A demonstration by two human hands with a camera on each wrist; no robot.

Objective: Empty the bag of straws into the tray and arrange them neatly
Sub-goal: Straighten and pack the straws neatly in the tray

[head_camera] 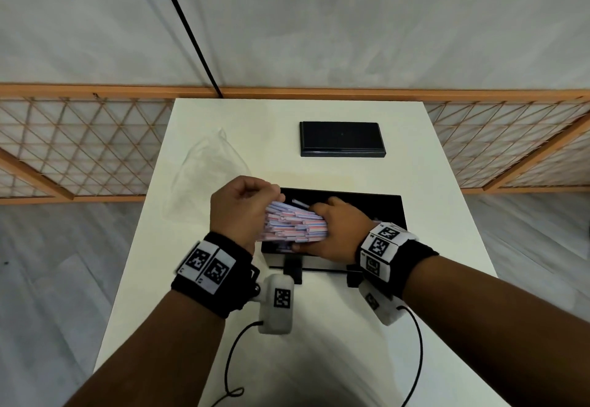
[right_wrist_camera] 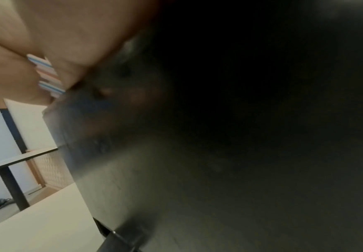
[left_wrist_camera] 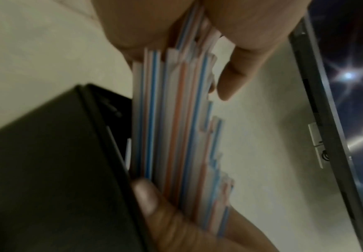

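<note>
A thick bundle of white straws (head_camera: pixel 295 223) with blue and red stripes is held crosswise above the black tray (head_camera: pixel 388 207) near the table's front. My left hand (head_camera: pixel 242 212) curls round the bundle's left end and my right hand (head_camera: pixel 335 226) grips its right end. The left wrist view shows the straws (left_wrist_camera: pixel 176 127) running between my left palm and the right hand's thumb (left_wrist_camera: pixel 148 197), beside the tray's wall (left_wrist_camera: pixel 47 170). Striped straw ends (right_wrist_camera: pixel 47 75) peek between my right fingers in the right wrist view. One loose straw (head_camera: pixel 300 204) lies inside the tray. The clear plastic bag (head_camera: pixel 207 170) lies flat on the table, left of the tray.
A black rectangular lid or box (head_camera: pixel 341 138) sits at the far middle of the white table (head_camera: pixel 319 342). Wrist camera cables trail over the near table. A wooden lattice rail (head_camera: pixel 79 141) stands behind the table, with grey floor on both sides.
</note>
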